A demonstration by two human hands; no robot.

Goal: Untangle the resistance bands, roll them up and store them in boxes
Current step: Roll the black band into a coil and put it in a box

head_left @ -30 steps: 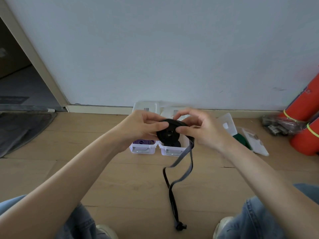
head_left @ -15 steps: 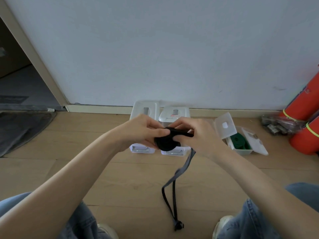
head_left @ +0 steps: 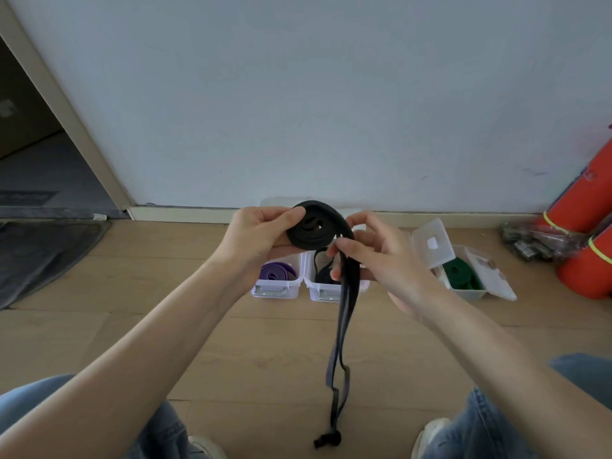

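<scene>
Left hand (head_left: 256,238): our grip pinches the coiled black band (head_left: 313,229) by its rim, raised above the boxes.
Right hand (head_left: 374,256): our grip pinches the band's loose tail (head_left: 344,326), which hangs to the floor (head_left: 265,352) between our knees.
Boxes: purple-band box (head_left: 276,281), middle box (head_left: 326,289) and green-band box (head_left: 463,276) lie open near the wall's skirting.

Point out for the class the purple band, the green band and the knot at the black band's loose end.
purple band (head_left: 277,272), head view, on its rolled coil in the box.
green band (head_left: 461,273), head view, top of the roll.
knot (head_left: 328,438), head view, on the knotted end by the floor.
</scene>
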